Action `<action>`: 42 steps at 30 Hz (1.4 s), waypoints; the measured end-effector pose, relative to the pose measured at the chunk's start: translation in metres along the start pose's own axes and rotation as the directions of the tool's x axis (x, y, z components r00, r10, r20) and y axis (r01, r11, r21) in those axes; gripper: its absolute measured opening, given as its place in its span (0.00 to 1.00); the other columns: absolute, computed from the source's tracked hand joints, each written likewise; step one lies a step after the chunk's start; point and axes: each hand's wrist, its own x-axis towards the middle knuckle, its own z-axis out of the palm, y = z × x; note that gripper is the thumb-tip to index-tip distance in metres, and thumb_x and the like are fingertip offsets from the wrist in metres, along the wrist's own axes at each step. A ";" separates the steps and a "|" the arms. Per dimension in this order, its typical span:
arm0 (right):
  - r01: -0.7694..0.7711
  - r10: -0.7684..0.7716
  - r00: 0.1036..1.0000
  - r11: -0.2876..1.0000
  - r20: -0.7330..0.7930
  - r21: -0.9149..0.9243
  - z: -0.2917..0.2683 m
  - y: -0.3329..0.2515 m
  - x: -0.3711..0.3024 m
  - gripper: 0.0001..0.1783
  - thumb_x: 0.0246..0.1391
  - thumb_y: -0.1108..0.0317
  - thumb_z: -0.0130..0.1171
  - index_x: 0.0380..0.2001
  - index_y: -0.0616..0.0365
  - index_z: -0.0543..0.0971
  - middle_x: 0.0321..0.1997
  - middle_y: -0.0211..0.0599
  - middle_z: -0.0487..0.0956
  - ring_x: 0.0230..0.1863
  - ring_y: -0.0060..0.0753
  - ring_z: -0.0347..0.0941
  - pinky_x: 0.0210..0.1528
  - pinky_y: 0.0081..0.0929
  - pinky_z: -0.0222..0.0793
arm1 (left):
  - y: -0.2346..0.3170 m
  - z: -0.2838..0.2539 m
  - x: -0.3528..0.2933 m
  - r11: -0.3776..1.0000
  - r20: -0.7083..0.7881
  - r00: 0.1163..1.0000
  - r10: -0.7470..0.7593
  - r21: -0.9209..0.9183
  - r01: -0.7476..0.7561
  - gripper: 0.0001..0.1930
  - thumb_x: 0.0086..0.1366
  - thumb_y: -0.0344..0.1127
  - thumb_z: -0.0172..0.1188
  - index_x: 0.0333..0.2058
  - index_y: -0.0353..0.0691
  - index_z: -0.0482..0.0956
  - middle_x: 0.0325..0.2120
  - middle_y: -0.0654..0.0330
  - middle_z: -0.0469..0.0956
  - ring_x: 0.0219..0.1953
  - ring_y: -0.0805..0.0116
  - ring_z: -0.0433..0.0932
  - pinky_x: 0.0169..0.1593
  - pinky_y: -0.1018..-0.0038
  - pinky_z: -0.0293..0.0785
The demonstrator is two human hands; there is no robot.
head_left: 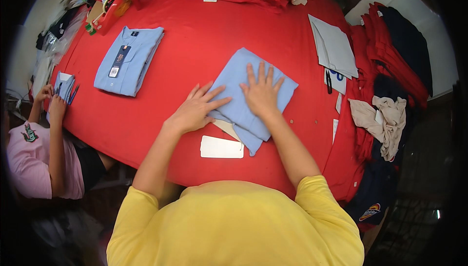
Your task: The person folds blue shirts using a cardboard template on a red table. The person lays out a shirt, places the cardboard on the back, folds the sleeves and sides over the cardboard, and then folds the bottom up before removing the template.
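A light blue shirt [234, 78], partly folded, lies on the red-covered table [180, 51] in front of me. My right hand [262, 90] rests flat on its upper right part with the fingers spread. My left hand [195, 107] lies on its left edge, fingers apart and pointing right. Beneath the shirt's lower left edge a cream-coloured piece [226, 128] sticks out. Just below it a blank white tag [222, 147] lies on the red cloth. One corner of the shirt hangs toward me.
A folded blue shirt [127, 63] with a dark tag lies left. A tape dispenser [108, 15] stands behind it. At the far left a person [46, 158] handles another blue garment. White sheets [333, 46], a dark pen [329, 81] and piled red cloth [390, 54] lie right.
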 end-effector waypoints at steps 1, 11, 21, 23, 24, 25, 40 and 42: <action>0.046 -0.046 0.998 0.999 -0.030 -0.004 0.002 -0.007 -0.003 0.34 0.60 0.45 0.49 0.67 0.42 0.61 0.73 0.45 0.52 0.73 0.60 0.43 0.65 0.76 0.33 | -0.010 0.005 -0.003 0.994 0.064 0.998 -0.009 -0.111 0.016 0.32 0.51 0.35 0.68 0.58 0.55 0.72 0.63 0.60 0.64 0.65 0.51 0.58 0.67 0.58 0.57; 0.136 -0.117 0.970 0.988 -0.213 0.077 -0.024 -0.030 0.057 0.36 0.58 0.39 0.47 0.65 0.43 0.65 0.73 0.46 0.52 0.73 0.61 0.41 0.64 0.78 0.28 | 0.019 0.064 -0.025 0.987 -0.289 0.947 -0.138 -0.125 0.106 0.26 0.55 0.41 0.67 0.53 0.46 0.76 0.52 0.56 0.72 0.63 0.53 0.63 0.67 0.52 0.55; -0.209 0.234 0.960 0.965 -0.153 0.160 -0.013 -0.007 0.021 0.41 0.61 0.39 0.44 0.67 0.57 0.59 0.73 0.59 0.48 0.73 0.68 0.36 0.67 0.70 0.28 | 0.009 0.032 -0.016 0.993 -0.083 0.995 0.058 -0.096 -0.066 0.32 0.52 0.46 0.68 0.57 0.50 0.73 0.63 0.59 0.62 0.69 0.52 0.50 0.69 0.48 0.45; -0.327 0.345 0.937 0.922 -0.053 0.206 0.014 0.011 0.000 0.41 0.61 0.40 0.45 0.68 0.56 0.57 0.73 0.59 0.47 0.73 0.67 0.35 0.69 0.67 0.29 | 0.007 0.032 -0.006 0.984 -0.042 0.987 0.154 -0.079 -0.157 0.33 0.53 0.48 0.67 0.58 0.50 0.71 0.65 0.62 0.60 0.70 0.53 0.50 0.70 0.48 0.43; -0.291 0.309 0.950 0.924 -0.038 0.248 0.020 0.019 -0.001 0.40 0.61 0.41 0.45 0.68 0.55 0.57 0.73 0.58 0.47 0.74 0.66 0.35 0.69 0.68 0.28 | 0.007 0.031 -0.002 0.985 -0.026 0.987 0.159 -0.069 -0.161 0.34 0.53 0.48 0.67 0.59 0.52 0.69 0.65 0.64 0.60 0.70 0.55 0.51 0.70 0.48 0.44; -0.250 0.271 0.962 0.924 -0.033 0.290 0.019 0.027 0.008 0.39 0.61 0.42 0.45 0.68 0.54 0.57 0.73 0.57 0.47 0.74 0.65 0.35 0.68 0.68 0.28 | 0.008 0.028 0.007 0.984 -0.016 0.986 0.167 -0.053 -0.168 0.35 0.53 0.48 0.67 0.60 0.53 0.68 0.65 0.66 0.59 0.69 0.57 0.51 0.70 0.48 0.45; -0.246 0.367 0.924 0.789 -0.110 0.564 -0.037 0.058 -0.063 0.22 0.59 0.68 0.55 0.57 0.57 0.72 0.56 0.44 0.70 0.44 0.36 0.74 0.46 0.33 0.74 | 0.031 0.045 0.009 0.937 -0.399 0.865 -0.305 -0.287 0.198 0.18 0.56 0.42 0.67 0.42 0.39 0.80 0.44 0.58 0.78 0.52 0.59 0.72 0.56 0.59 0.66; -0.433 0.499 0.860 0.608 0.103 0.666 -0.037 0.071 -0.087 0.21 0.58 0.70 0.55 0.55 0.60 0.73 0.48 0.39 0.72 0.33 0.27 0.74 0.32 0.26 0.73 | 0.027 0.039 0.004 0.798 -0.295 0.786 -0.544 -0.471 0.376 0.15 0.58 0.39 0.66 0.40 0.36 0.79 0.38 0.56 0.79 0.43 0.60 0.75 0.47 0.64 0.71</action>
